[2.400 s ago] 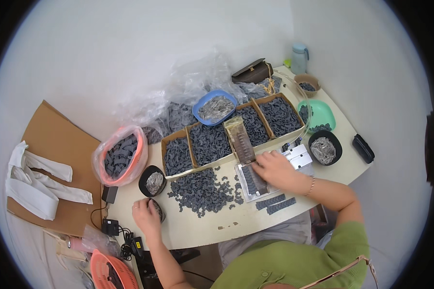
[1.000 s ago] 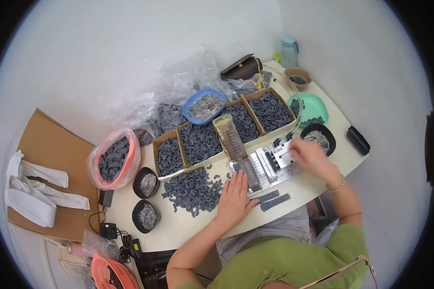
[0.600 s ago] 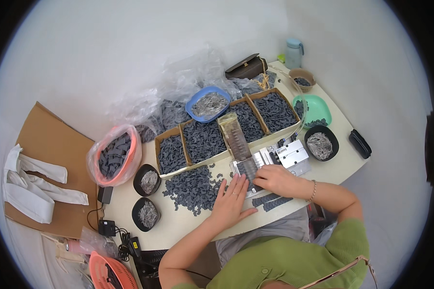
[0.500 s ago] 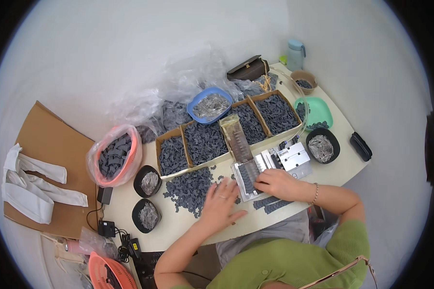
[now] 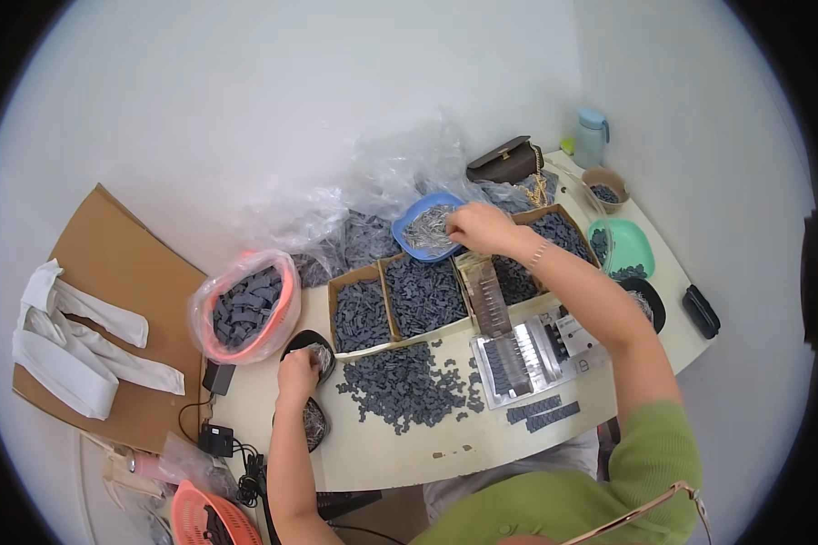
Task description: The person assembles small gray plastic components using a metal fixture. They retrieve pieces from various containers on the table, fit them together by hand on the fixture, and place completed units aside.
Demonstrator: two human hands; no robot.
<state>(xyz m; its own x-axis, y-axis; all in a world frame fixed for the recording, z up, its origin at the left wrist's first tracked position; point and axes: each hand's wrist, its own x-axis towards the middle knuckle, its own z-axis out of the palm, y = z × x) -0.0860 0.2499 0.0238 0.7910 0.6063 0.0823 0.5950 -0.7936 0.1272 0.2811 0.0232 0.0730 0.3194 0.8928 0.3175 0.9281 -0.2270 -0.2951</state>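
My right hand reaches over the dividers to the blue tray. Its fingers curl together at the right side of the thin silvery metal pins in there. At the upper of two black bowls, my left hand has its fingers drawn together beside more silvery pins. What either hand's fingers hold is hidden. A metal fixture lies under my right forearm, with a clear ribbed chute leading down to it. Rows of joined dark grey pieces rest in front of the fixture.
A divided cardboard box holds small dark grey pieces, and a loose pile spreads before it. Left stands a pink basket of grey strips. A green tray and another black bowl are at right; cables lie lower left.
My right hand has left the metal fixture and moved up to the blue tray. My left hand has gone from the loose pile leftward to the black bowl. The whole view has shifted slightly.
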